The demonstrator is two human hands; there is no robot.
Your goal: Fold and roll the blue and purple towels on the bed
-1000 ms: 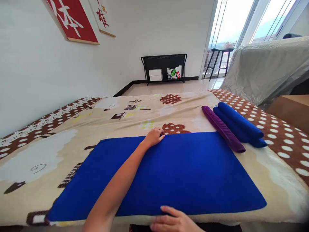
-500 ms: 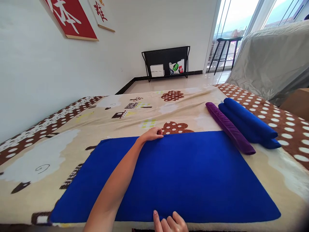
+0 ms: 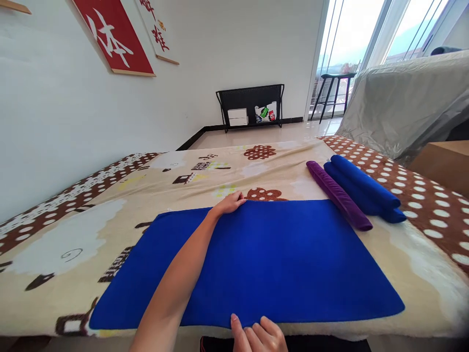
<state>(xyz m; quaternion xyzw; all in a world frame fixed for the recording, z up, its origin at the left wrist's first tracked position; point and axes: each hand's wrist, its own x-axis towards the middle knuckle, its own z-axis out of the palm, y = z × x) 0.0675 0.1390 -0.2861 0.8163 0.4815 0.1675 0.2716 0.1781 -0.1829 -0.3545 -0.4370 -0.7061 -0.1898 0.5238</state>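
Observation:
A blue towel (image 3: 289, 259) lies spread flat, long side across, on a patterned blanket. My left hand (image 3: 231, 201) reaches over it to the middle of its far edge, fingers closed in a pinch on that edge. At the near edge, my right hand (image 3: 259, 334) has its thumb and curled fingers closed on the cloth, where the edge bends slightly. A rolled purple towel (image 3: 339, 195) rests along the blue towel's right far corner. Beside it are folded or rolled blue towels (image 3: 364, 186), touching each other.
The blanket (image 3: 88, 234) has sheep, flower and dotted brown border prints. A plastic-covered bulky item (image 3: 406, 98) and a cardboard box (image 3: 443, 164) stand at right. Farther off are a black rack (image 3: 251, 100) and a dark stool (image 3: 333, 90). Scrolls (image 3: 115, 41) hang on the left wall.
My view has tilted up and turned slightly, so the scene sits a little differently. Both hands stay at the same towel edges, and the near edge bends a bit more at my right hand.

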